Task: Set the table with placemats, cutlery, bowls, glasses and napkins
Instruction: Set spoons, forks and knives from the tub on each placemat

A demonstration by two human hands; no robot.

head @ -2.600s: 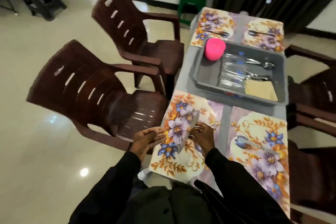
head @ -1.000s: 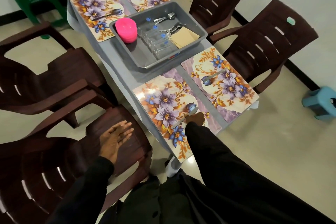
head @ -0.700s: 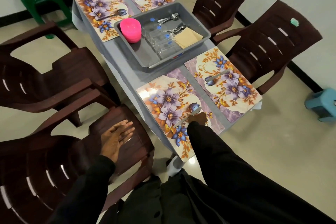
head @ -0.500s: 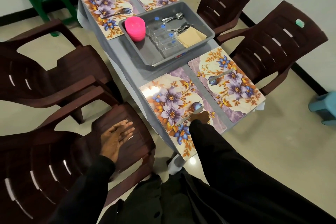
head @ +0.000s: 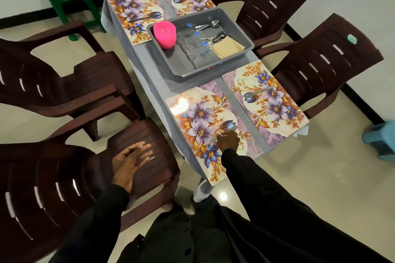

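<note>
The grey-clothed table [head: 147, 83] stood between dark brown chairs [head: 64, 179] on both long sides. A grey tray [head: 249, 44] sat at its middle, holding stacked pink bowls [head: 165, 34], clear glasses [head: 193, 48], loose cutlery and tan napkins [head: 227, 48].

Four floral placemats filled the corners. The near-left placemat [head: 192, 109] ran along the table's left edge, with its nearest corner at the table's end. A bare grey strip parted it from the near-right mat [head: 275, 102].

The knife [head: 232, 129] lay on the near-left mat's inner half. Its long axis crossed the mat on a diagonal, roughly parallel to the mat's short ends; I could not tell which end was the blade. Open mat lay beyond it toward the tray – less on the near side.

The right hand [head: 228, 142] gripped the knife at mid-length, fingers curled. The left hand [head: 130, 159] was released – fingers straight, over the nearest chair's seat.
</note>
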